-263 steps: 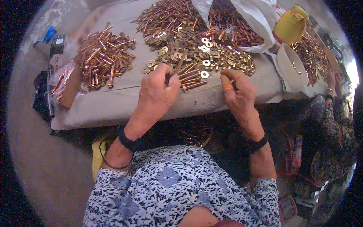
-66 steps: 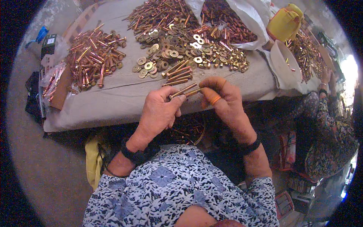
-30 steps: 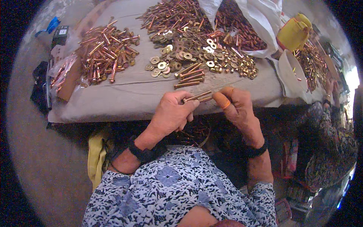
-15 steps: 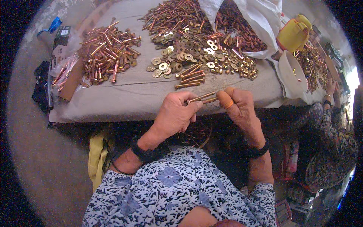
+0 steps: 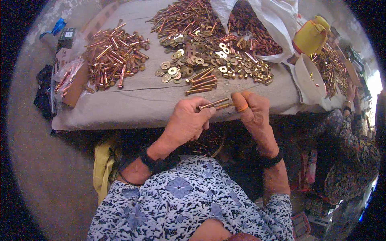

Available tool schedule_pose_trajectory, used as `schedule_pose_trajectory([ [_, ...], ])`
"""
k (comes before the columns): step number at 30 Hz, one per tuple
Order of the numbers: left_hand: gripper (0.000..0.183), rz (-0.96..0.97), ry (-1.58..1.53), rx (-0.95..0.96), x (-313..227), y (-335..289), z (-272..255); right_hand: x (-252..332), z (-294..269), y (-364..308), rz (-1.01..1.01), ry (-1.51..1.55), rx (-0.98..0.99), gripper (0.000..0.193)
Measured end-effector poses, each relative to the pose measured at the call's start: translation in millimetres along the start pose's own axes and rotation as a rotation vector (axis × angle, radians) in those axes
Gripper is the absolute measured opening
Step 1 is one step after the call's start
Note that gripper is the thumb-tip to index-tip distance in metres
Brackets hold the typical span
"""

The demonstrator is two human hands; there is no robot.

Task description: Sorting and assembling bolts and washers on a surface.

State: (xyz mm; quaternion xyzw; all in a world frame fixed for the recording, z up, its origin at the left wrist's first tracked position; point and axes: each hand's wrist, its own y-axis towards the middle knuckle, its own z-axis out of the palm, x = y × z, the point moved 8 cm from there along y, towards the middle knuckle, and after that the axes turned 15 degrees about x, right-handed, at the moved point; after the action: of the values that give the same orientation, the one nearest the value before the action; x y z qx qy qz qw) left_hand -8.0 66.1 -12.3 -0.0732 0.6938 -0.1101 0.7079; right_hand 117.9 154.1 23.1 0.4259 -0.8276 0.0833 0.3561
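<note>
Your left hand (image 5: 185, 125) pinches two long copper bolts (image 5: 215, 104) by their left ends; your right hand (image 5: 251, 114) closes on their right ends, with an orange cot on one finger (image 5: 242, 107). The bolts sit in the air just off the near edge of the table (image 5: 132, 108), roughly level, side by side and touching.

Risks, as I read it:
- Both hands hold only the tips. If either pinch slackens, the bolts probably pivot and drop into your lap or the dark gap under the table edge, which looks hard to search.
- With two bolts in one pinch, they can roll on each other and one may slide out endways.
- Whether a washer or nut is on the right ends is hidden by your fingers. If one is loose there, tilting the bolts down to the right would likely shed it.
- A small row of bolts (image 5: 202, 83) lies just beyond your hands, with washers (image 5: 177, 68) and nuts (image 5: 249, 72) behind it. A careless reach could scatter the row into them.
- The cloth hangs over the near edge. Catch it with a wrist and the piles may creep toward you.
- Another person (image 5: 350, 136) sits close on your right; a wide elbow could bump them.
</note>
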Motion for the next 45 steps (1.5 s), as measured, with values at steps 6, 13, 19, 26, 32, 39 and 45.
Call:
schedule_pose_trajectory([
  [6, 0.017, 0.03, -0.082, 0.01, 2.0, 2.5, -5.2, 14.8, -2.4, -3.5, -0.217, 0.291, -0.143, 0.025],
  [13, 0.017, 0.038, -0.076, -0.013, 2.4, 1.0, -6.7, -2.9, -1.6, -1.2, 0.06, 0.286, -0.107, 0.017],
  [19, 0.018, 0.009, -0.036, 0.01, 4.3, 3.6, -5.4, 1.2, 2.7, 2.4, -0.116, 0.226, -0.106, 0.018],
  [26, 0.022, 0.079, -0.083, -0.011, 3.9, 4.0, -6.5, 0.4, -2.7, -1.3, -0.055, 0.243, -0.161, 0.014],
  [32, 0.021, 0.112, -0.135, -0.026, 7.0, 6.0, -7.2, 8.5, 6.2, -2.9, -0.201, 0.272, -0.136, 0.016],
  [39, 0.02, 0.122, -0.112, -0.034, 4.3, 5.6, -8.0, -0.4, 3.9, -6.7, 0.101, 0.134, -0.059, 0.016],
  [45, 0.02, 0.101, -0.156, -0.006, 5.5, 6.8, -6.3, 27.3, -3.8, -8.6, -0.405, 0.079, -0.206, 0.015],
])
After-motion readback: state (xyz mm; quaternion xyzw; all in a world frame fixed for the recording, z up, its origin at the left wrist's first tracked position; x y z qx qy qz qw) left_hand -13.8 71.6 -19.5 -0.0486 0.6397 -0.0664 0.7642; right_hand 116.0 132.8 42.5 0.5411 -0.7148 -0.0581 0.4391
